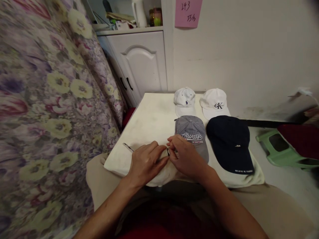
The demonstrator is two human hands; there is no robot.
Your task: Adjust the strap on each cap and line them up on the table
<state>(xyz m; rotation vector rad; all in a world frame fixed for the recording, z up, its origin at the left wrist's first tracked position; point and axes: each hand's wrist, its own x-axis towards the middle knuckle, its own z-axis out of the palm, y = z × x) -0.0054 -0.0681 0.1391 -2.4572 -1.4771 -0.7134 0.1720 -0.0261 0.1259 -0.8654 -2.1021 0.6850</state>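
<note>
My left hand (147, 162) and my right hand (185, 156) meet at the near edge of a small white table (152, 116). Both rest on a cream cap (161, 176), mostly hidden under them. Their fingers pinch at a small metal buckle (168, 152) on the cap's strap. A thin strap end (128, 147) sticks out to the left of my left hand. Just beyond my right hand lies a grey cap (191, 132) with "Always" lettering, and to its right a navy cap (230, 141). At the table's far side sit two white caps (184, 99) (214, 103).
A flowered curtain or cover (50, 99) fills the left side. A white cabinet (142, 63) stands behind the table, with a pink note (188, 12) on the wall. On the floor to the right, a green stool (281, 149) holds a dark red cushion (301, 139).
</note>
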